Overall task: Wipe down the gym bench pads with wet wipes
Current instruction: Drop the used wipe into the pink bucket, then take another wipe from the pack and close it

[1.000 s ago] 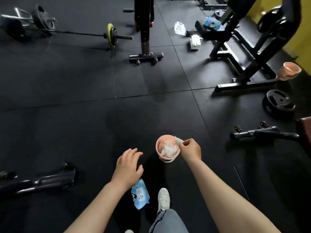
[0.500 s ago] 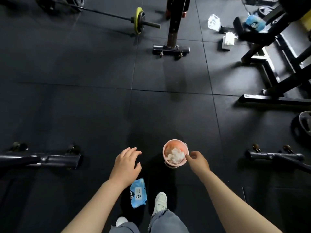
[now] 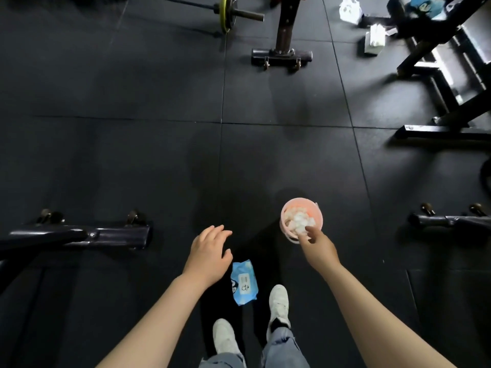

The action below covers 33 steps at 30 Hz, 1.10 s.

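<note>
A small pink bucket (image 3: 320,211) stands on the black rubber floor, filled with crumpled white used wipes (image 3: 299,220). My right hand (image 3: 318,248) hangs over its near rim, fingers loose and pointing into it, holding nothing. My left hand (image 3: 210,254) hovers open above the floor, left of the bucket. A blue wet wipe pack (image 3: 244,282) lies flat on the floor just right of my left wrist, in front of my white shoes (image 3: 277,304). No bench pad shows.
A black bench foot bar (image 3: 79,235) lies at the left, another (image 3: 451,221) at the right. Ahead stand a rack post base (image 3: 281,55), a barbell with a yellow plate (image 3: 225,13) and a black machine frame (image 3: 446,107). A white tissue pack (image 3: 374,39) lies nearby.
My right hand pinched a white wipe over the bucket, then let it go into the bucket. The view tilted down and shifted left. My left hand stayed open.
</note>
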Tool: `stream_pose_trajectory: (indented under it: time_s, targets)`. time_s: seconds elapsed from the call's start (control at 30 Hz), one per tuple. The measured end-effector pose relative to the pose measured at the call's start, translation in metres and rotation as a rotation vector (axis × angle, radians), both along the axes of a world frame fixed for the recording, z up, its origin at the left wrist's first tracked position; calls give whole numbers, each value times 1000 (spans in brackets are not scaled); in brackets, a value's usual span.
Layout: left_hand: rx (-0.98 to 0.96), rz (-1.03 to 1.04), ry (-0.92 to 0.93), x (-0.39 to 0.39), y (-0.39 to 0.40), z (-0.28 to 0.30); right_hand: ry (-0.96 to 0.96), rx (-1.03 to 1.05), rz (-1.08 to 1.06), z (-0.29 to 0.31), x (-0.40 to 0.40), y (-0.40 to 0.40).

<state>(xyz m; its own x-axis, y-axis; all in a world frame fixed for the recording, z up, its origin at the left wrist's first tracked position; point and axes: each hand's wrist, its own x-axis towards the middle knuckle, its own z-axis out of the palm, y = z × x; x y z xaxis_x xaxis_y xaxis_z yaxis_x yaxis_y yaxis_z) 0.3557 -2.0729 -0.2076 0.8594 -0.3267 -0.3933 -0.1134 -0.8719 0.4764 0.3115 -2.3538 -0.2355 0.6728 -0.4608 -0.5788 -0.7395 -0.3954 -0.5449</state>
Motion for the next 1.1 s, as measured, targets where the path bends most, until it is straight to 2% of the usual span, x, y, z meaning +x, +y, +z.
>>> stream_pose_trajectory:
  time_s: [0.2, 0.37, 0.53, 0.87, 1.0, 1.1]
  targets:
    - [-47, 74, 49, -31, 29, -33, 26, -45, 135, -25, -30, 40]
    - [-37, 138, 73, -52, 38, -85, 106, -30, 188, -88, -49, 58]
    - [-24, 169, 47, -61, 32, -154, 168, 22, 242, -182, -65, 69]
    - [-60, 211, -66, -54, -3, -323, 309, 51, 329, -421, -80, 77]
    - [-59, 215, -93, -55, -13, -364, 362, 73, 388, -495, -91, 78]
    - [-34, 163, -131, -49, -25, -374, 392, 57, 424, -534, -100, 81]
